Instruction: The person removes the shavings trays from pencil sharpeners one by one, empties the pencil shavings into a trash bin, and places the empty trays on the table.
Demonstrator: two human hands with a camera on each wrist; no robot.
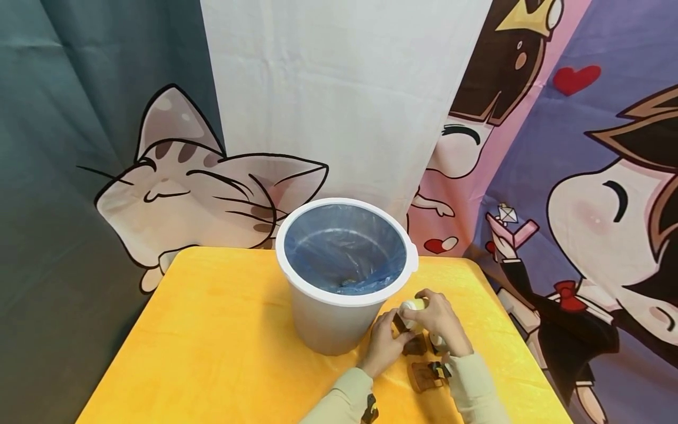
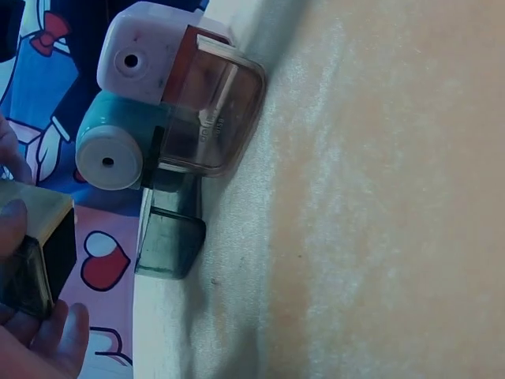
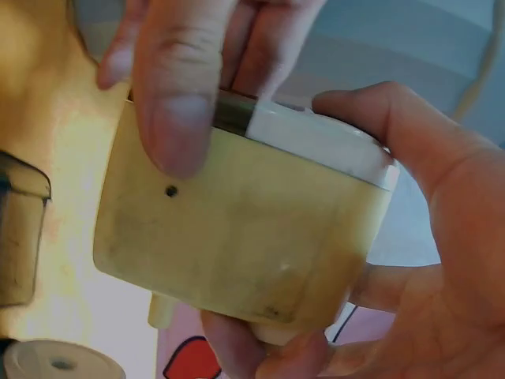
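Both hands hold a pale yellow pencil sharpener point(image 3: 237, 229) with a white end and a dark drawer side, just right of the bin in the head view. My right hand point(image 1: 441, 318) grips its body, thumb and fingers on opposite sides in the right wrist view. My left hand point(image 1: 384, 344) pinches it near the dark part, thumb point(image 3: 177, 134) across the yellow face. On the table by the hands, the left wrist view shows a pale pink sharpener point(image 2: 142, 51) with a brown see-through drawer and a teal sharpener point(image 2: 110, 142) with a dark green one.
A large white bin point(image 1: 328, 321) with a blue liner point(image 1: 339, 247) stands directly left of the hands. Something small and dark lies low in the liner. Another brown see-through sharpener part point(image 1: 422, 377) lies nearer on the yellow tablecloth point(image 1: 222, 341). Printed curtains point(image 1: 339, 88) hang behind.
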